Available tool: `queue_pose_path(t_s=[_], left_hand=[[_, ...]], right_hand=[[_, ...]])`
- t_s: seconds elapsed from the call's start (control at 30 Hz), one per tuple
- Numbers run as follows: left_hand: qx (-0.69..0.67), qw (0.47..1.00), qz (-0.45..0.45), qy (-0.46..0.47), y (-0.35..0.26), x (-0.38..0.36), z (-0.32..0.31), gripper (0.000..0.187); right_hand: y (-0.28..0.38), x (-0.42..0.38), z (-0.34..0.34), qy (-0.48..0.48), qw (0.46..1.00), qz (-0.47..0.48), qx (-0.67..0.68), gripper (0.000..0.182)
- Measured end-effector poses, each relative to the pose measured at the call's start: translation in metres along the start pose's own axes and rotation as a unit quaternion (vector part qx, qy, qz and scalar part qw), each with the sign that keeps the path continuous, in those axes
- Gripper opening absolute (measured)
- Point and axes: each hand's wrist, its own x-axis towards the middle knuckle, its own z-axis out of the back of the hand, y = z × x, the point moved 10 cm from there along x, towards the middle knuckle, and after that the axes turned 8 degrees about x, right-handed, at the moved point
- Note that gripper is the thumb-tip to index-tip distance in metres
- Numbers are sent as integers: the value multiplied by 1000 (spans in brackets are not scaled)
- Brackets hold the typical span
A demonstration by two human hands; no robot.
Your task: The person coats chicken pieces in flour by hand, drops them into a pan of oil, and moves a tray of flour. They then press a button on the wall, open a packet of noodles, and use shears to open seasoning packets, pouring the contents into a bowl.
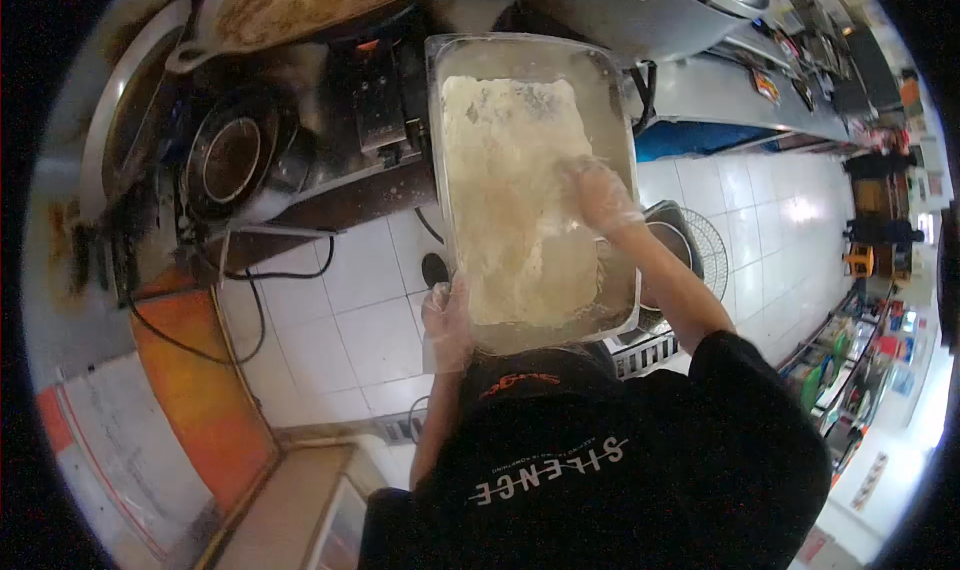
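Observation:
A deep rectangular pan is in front of my body, with a broad layer of pale, flour-like powder in it. My left hand, in a clear plastic glove, is closed on the pan's left rim near the front corner. Also gloved, my right hand reaches over the right side of the pan. Its fingertips are at the powder's right edge, smeared by motion, so I cannot make out whether they hold anything.
At the upper left, a large wok-like vessel holds brownish contents, above a round burner. A steel pot stands beyond the pan. To the right is a wire strainer. A hose hangs over the tiled floor.

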Motion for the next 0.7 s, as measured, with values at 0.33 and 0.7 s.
queue_pose_path(t_s=[0.33, 0.7], left_hand=[[9, 1000, -18, 17, -7, -2, -6, 31], [-4, 1000, -9, 0, -17, -7, -9, 32]], right_hand=[[9, -28, -21, 66, 991, 117, 18, 33], [29, 10, 75, 114, 878, 44, 464, 35]])
